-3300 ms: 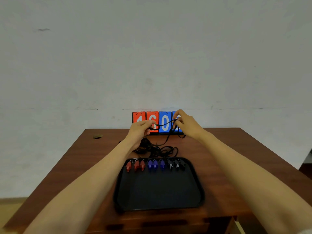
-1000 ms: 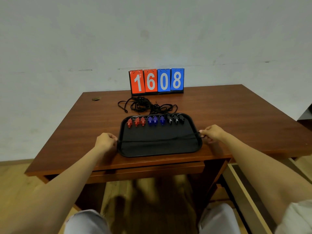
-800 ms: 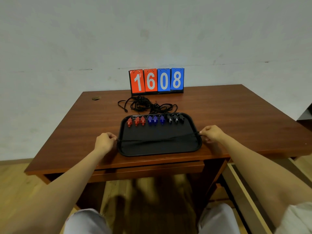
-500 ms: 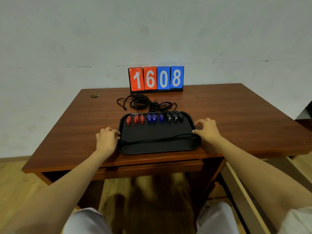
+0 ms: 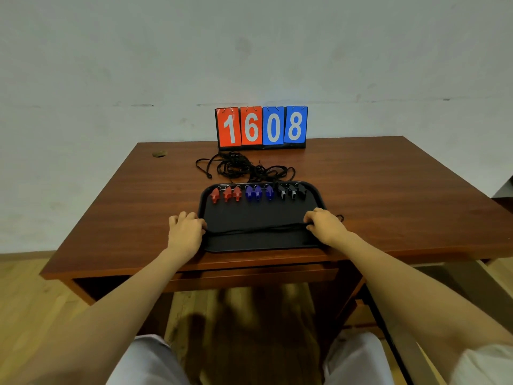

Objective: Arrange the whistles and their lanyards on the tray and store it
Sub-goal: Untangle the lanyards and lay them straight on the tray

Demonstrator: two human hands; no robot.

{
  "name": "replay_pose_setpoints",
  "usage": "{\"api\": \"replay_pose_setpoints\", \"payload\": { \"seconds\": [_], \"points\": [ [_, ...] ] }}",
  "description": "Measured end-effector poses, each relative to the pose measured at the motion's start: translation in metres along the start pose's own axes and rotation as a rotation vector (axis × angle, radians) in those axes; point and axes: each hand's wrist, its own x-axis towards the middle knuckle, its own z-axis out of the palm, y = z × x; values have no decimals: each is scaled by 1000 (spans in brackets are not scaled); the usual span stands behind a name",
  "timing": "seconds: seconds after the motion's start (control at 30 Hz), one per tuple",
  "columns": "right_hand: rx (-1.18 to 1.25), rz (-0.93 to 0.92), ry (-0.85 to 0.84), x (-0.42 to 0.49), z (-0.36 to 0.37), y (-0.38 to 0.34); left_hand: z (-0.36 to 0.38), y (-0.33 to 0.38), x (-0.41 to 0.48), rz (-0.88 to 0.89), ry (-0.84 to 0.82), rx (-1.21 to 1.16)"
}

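Red, blue and black plastic whistles line the black plastic tray, one black cord lanyard spans it, and the tangled lanyard pile waits on the brown wooden table; the left hand and right hand curl at the cord's ends, grip unclear.

You look at a matt black plastic tray on a smooth, faintly glossy wood-grain table, shiny plastic whistles, dull woven cloth cords, smooth flip cards and a rough, patchy painted wall.
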Motion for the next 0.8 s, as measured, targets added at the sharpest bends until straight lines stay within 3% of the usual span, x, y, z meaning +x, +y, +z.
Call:
{"api": "replay_pose_setpoints", "payload": {
  "seconds": [0.17, 0.27, 0.37, 0.43, 0.5, 0.63, 0.8],
  "points": [
    [-16, 21, 26, -1, 0, 0, -3, 6, 1, -32, 49, -69],
    [50, 37, 124, 0, -3, -10, -14, 18, 4, -65, 68, -266],
    [336, -2, 165, 2, -17, -47, -33, 44, 13, -123, -61, -792],
    [697, 35, -29, 3, -29, -80, -45, 65, 18, -66, -69, -985],
    [913, 105, -196, 5, -40, -102, -51, 83, 19, 45, -21, -956],
    [1098, 231, -274, 9, -48, -107, -50, 96, 16, 183, 85, -872],
    [1031, 143, -125, 11, -44, -92, -44, 95, 13, 237, 211, -748]
  ]
}}
